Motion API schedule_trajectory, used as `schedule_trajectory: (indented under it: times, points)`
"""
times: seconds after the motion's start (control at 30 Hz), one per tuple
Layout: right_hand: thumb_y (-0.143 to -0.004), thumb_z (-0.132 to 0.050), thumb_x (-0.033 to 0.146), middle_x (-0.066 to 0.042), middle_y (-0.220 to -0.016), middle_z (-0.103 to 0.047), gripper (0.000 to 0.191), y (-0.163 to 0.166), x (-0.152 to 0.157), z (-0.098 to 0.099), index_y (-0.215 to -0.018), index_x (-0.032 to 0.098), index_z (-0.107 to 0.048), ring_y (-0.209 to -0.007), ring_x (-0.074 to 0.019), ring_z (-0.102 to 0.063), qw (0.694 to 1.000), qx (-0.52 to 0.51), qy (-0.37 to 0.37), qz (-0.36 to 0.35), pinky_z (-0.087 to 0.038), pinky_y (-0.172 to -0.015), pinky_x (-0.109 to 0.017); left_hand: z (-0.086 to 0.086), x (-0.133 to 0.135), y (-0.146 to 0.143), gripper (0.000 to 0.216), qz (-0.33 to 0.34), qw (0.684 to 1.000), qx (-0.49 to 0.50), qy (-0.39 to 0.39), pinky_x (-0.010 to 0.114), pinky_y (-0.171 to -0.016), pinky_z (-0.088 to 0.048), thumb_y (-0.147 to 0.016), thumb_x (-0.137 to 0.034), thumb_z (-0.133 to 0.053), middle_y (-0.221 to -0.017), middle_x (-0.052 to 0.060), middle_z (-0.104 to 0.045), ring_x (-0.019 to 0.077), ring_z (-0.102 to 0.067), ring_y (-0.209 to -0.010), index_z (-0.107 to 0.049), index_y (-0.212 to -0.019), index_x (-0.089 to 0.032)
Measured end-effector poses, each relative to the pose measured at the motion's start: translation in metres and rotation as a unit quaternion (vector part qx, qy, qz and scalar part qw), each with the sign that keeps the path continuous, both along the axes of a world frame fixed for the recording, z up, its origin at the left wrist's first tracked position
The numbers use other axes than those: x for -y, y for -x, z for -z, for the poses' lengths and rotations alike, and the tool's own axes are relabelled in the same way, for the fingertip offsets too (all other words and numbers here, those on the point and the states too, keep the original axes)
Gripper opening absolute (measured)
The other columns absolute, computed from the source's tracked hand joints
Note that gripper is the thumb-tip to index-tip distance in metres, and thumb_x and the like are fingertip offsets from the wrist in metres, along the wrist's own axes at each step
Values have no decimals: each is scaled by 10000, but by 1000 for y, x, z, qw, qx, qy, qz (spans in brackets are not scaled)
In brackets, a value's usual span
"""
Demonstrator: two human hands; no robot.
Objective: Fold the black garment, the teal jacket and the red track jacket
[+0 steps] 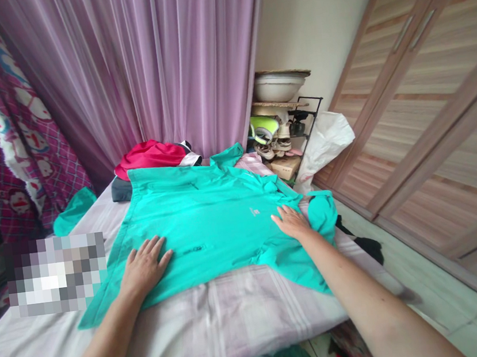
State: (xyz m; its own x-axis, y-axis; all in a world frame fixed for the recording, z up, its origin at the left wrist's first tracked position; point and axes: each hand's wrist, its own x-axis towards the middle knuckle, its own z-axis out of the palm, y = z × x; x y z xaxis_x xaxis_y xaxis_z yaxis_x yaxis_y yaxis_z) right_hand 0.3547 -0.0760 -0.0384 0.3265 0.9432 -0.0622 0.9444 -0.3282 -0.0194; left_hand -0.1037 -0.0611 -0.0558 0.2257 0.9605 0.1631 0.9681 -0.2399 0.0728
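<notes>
A turquoise jacket point(208, 211) lies spread out on a pale checked cloth, its hem toward the left and its collar end toward the right. Zipped pockets and a small white logo show on it. My left hand point(145, 265) rests flat on the jacket near the hem, fingers spread. Near the collar and shoulder, my right hand point(291, 222) lies flat on the fabric with its fingers apart. One sleeve hangs toward the near right edge. Neither hand grips the cloth.
A red garment point(149, 156) and a dark folded cloth point(120, 190) lie behind the jacket. Purple curtains point(155, 67) hang at the back. A shoe rack point(314, 126), a white bag point(325, 144) and a wooden wardrobe point(428, 91) stand to the right. A blurred patch covers the left.
</notes>
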Motion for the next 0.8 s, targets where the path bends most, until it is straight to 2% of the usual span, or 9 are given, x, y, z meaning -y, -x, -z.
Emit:
schedule_trajectory:
  times: [0.13,0.23,0.33,0.47,0.57,0.67,0.8]
  points:
    - [-1005,-317,431,-146,-1480,-510,541,-9,-1,-8,-1421,155,-526,-1365,-253,-463,1000,-7,-21,11,-355,-1110,-376,4,-2,2,554,2,1000,15,-8,515,-1161,-293,-952,-482,-398,-1541,69,-457,286,-363,-1447,-479,-1459,-275]
    - [-1002,-307,305,-189,-1286,-650,495,-23,-6,-16,-1402,121,-533,-1213,-274,-597,997,-6,-40,65,-439,-1006,-377,4,-2,2,565,4,1000,14,-8,521,-1162,-288,-952,-482,-401,-1545,82,-449,292,-365,-1446,-474,-1464,-255]
    - [-980,-340,233,-211,-1242,-664,488,-36,-16,-25,-1413,88,-513,-1165,-287,-620,992,-12,-54,113,-458,-945,-353,2,-1,1,566,3,1000,13,-8,522,-1165,-287,-955,-483,-393,-1546,87,-444,289,-363,-1447,-473,-1465,-249]
    - [-964,-443,276,-205,-1251,-663,415,-45,-24,-30,-1291,102,-630,-1157,-295,-617,989,-29,-57,133,-463,-916,-335,-1,0,-1,580,-5,1000,-4,6,524,-1167,-285,-960,-479,-384,-1555,85,-429,291,-353,-1452,-459,-1475,-224]
    - [-974,-436,301,-202,-1253,-662,397,-46,-25,-29,-1244,110,-657,-1145,-306,-625,986,-37,-58,153,-479,-896,-356,-1,1,-1,585,-5,1000,-13,6,522,-1168,-286,-962,-480,-374,-1558,82,-425,290,-352,-1453,-453,-1480,-219]
    - [-973,-411,259,-222,-1244,-661,404,-42,-26,-27,-1270,92,-628,-1142,-317,-630,981,-39,-60,183,-488,-892,-377,2,0,0,573,-4,1000,-9,-2,509,-1168,-291,-959,-481,-375,-1554,68,-434,279,-357,-1451,-457,-1477,-249]
    - [-965,-378,205,-237,-1231,-661,449,-33,-25,-29,-1373,82,-517,-1117,-302,-649,975,-37,-68,210,-497,-874,-382,4,-1,2,586,-1,1000,-6,-4,516,-1161,-298,-958,-490,-364,-1553,75,-435,287,-362,-1447,-454,-1480,-240]
